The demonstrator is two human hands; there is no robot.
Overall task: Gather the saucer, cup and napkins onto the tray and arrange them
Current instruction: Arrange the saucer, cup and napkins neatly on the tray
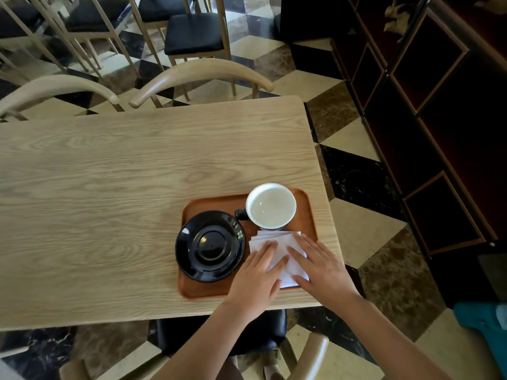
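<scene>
An orange-brown tray (pixel 219 204) lies near the table's front right corner. On its left half sits a glossy black saucer (pixel 210 246). A cup with a white inside and a dark handle (pixel 271 206) stands upright at the tray's back right. In front of the cup lies a stack of white napkins (pixel 277 238), slightly fanned. My left hand (pixel 256 278) and my right hand (pixel 319 267) both rest flat on the napkins, fingers spread, covering the near part of the stack.
The wooden table (pixel 123 187) stretches to the left and back. Two curved wooden chair backs (pixel 203 72) stand at its far edge, and another chair sits below me. A dark shelf unit (pixel 428 119) lines the right side, across a strip of tiled floor.
</scene>
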